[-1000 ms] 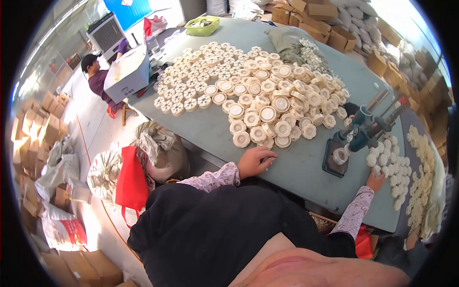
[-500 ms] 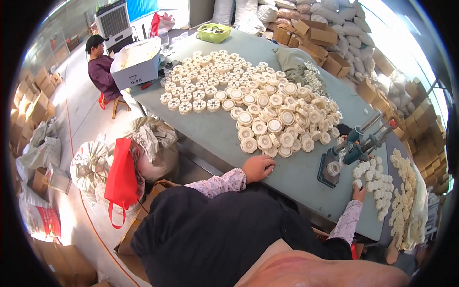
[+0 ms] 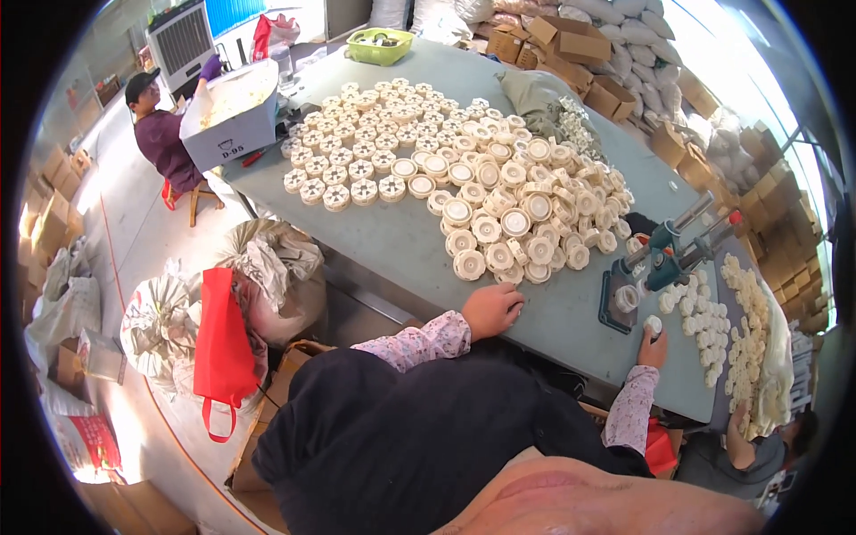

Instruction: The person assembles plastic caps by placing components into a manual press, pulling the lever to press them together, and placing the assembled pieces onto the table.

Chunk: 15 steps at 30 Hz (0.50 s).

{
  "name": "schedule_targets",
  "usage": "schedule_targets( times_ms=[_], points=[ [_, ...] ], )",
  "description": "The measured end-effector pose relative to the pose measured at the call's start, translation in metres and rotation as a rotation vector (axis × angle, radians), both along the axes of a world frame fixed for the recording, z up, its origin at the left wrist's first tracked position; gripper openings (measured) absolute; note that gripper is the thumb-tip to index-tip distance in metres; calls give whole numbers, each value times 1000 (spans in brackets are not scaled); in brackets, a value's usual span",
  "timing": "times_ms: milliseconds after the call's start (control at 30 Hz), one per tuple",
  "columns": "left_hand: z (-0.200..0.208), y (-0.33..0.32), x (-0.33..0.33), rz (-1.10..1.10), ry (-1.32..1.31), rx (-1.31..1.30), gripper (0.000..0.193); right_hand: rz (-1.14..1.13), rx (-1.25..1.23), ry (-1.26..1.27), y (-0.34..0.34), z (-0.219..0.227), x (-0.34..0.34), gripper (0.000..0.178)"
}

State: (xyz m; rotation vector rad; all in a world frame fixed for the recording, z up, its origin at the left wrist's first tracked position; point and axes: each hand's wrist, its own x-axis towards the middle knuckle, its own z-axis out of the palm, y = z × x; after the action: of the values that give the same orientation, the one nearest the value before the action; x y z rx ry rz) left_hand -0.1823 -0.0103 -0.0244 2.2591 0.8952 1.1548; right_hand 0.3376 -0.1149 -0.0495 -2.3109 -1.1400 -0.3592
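My left hand rests on the near edge of the grey-green table, fingers laid loosely on the top with nothing visible in them. In my right hand is a small round white plastic part, gripped between thumb and fingers beside a bench press. That green hand press stands at the right, and a white ring-shaped part sits on its base. Beyond my left hand lies a large heap of cream round plastic parts. Small white parts lie right of the press.
Rows of cream parts with dark slots cover the table's far left. A white carton and a green basket stand behind them. One co-worker sits at the left; another is at the lower right, by a pile of parts.
My right hand has moved left with the white part, away from the small white parts and closer to the press. My left hand stays at the table edge. The left co-worker has raised a gloved hand.
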Motion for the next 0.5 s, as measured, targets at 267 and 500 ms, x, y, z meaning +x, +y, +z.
schedule_targets(
  times_ms=[267,500],
  points=[
    [-4,7,-6,-18,-42,16,13,71,64,50,10,0,-1,56],
    [-12,-2,2,-81,-31,-55,13,107,128,178,-11,-10,8,59]
  ],
)
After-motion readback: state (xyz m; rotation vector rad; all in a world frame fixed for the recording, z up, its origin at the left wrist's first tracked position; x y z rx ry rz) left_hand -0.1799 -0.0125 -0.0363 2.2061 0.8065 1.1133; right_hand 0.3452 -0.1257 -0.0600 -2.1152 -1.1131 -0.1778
